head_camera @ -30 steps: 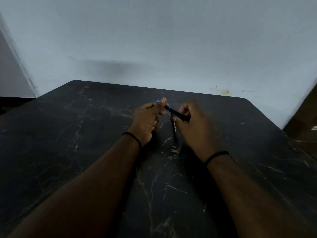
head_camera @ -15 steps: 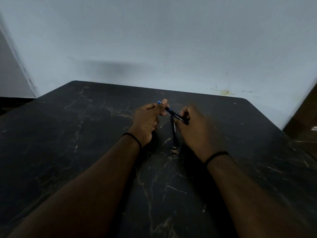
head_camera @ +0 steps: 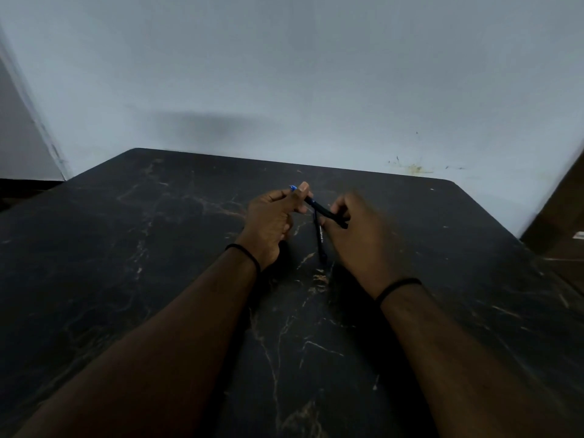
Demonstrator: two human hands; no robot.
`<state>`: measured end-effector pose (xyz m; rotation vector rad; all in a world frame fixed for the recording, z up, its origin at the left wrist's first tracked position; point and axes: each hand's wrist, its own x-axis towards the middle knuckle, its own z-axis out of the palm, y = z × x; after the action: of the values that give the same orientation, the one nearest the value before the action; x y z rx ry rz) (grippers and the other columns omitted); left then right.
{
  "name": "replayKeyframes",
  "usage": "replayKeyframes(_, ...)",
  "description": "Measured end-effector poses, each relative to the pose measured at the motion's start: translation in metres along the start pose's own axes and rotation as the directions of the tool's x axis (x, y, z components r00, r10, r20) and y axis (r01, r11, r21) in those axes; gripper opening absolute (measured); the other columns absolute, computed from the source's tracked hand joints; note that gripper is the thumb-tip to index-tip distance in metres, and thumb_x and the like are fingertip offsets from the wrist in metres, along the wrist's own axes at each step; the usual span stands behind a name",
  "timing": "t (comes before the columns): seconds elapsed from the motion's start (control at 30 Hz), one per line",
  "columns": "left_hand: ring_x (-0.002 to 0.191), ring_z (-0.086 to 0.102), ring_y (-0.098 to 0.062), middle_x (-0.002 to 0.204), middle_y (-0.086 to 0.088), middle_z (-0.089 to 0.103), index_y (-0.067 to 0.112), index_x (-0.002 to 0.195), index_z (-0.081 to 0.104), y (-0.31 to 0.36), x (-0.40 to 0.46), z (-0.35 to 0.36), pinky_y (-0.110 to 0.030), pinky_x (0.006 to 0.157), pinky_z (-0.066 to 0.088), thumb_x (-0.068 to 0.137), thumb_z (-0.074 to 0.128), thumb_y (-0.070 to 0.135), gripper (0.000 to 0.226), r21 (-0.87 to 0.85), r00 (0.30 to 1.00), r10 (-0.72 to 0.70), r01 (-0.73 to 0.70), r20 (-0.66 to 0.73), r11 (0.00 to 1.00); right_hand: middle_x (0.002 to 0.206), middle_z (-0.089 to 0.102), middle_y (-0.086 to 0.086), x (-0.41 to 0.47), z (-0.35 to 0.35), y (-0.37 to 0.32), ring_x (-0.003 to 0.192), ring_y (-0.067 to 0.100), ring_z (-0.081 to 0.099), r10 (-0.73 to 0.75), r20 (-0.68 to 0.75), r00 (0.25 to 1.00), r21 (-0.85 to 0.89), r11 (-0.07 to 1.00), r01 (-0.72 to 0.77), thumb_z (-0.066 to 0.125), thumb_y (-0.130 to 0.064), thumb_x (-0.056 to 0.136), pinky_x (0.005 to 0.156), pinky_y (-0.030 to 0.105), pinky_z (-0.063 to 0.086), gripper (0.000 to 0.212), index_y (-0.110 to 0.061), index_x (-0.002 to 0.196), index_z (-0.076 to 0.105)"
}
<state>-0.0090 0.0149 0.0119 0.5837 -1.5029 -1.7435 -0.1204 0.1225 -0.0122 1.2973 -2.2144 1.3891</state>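
Both forearms run up the dark table (head_camera: 126, 279) to mid-frame, where a second pen (head_camera: 320, 245) points downward between the hands, held or lying I cannot tell. Just above, the left hand (head_camera: 271, 222) pinches the blue-tipped end of the pen (head_camera: 325, 211), and the right hand (head_camera: 360, 238) curls round its black end. Neither grip has shifted in the last second, so I judge the pen not yet pulled apart.
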Motion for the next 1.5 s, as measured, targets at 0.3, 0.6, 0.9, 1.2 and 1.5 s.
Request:
replayKeyframes(0.3,0.044,0.029,-0.010,0.076,-0.002,0.062,0.004,0.105,0.071,-0.001,0.000,-0.001,-0.018,0.034,0.022,0.091,0.066,0.035,0.034,0.013,1.000,-0.006,0.006,0.004,1.000,0.075,0.056,-0.017,0.001,0.000,-0.004,0.070,0.002,0.057,0.021,-0.013,1.000,0.022,1.000,-0.020,0.069,-0.044,0.082,0.062,0.030,0.049,0.021,-0.035,0.089,0.051)
replayKeyframes(0.6,0.042,0.029,-0.009,0.073,0.000,0.062,0.003,0.107,0.071,-0.001,0.001,-0.002,-0.017,0.034,0.022,0.091,0.065,0.035,0.035,0.012,1.000,-0.002,0.002,0.007,1.000,0.058,0.050,-0.006,0.000,0.000,-0.006,0.057,0.009,0.050,-0.038,0.036,0.999,-0.038,0.998,0.039,0.044,-0.052,0.091,0.057,0.031,0.035,0.037,-0.028,0.064,0.050)
replayKeyframes(0.9,0.041,0.029,-0.008,0.070,0.001,0.062,0.005,0.102,0.073,-0.002,0.001,0.000,-0.016,0.033,0.022,0.090,0.067,0.035,0.032,0.022,1.000,-0.004,0.004,0.010,1.000,0.074,0.059,-0.013,-0.001,-0.005,-0.005,0.070,0.006,0.058,0.011,-0.042,0.999,-0.005,1.000,-0.012,0.074,-0.029,0.079,0.063,0.035,0.052,0.022,-0.030,0.086,0.053)
replayKeyframes(1.2,0.043,0.028,-0.009,0.070,0.001,0.061,0.004,0.105,0.072,0.000,-0.001,0.001,-0.016,0.033,0.022,0.091,0.066,0.034,0.034,0.023,1.000,0.003,-0.003,0.004,1.000,0.081,0.063,-0.014,-0.001,-0.006,-0.012,0.075,0.008,0.060,0.017,-0.017,1.000,0.015,1.000,-0.017,0.064,-0.046,0.089,0.065,0.027,0.045,0.016,-0.032,0.097,0.064)
replayKeyframes(1.5,0.041,0.030,-0.007,0.067,0.003,0.062,0.007,0.104,0.073,-0.004,0.004,-0.001,-0.015,0.033,0.022,0.090,0.067,0.036,0.033,-0.002,1.000,-0.007,0.007,-0.006,1.000,0.073,0.061,-0.008,-0.001,-0.002,-0.006,0.070,0.010,0.058,0.014,-0.024,1.000,0.027,1.000,-0.014,0.069,-0.032,0.085,0.065,0.039,0.052,0.014,-0.025,0.081,0.058)
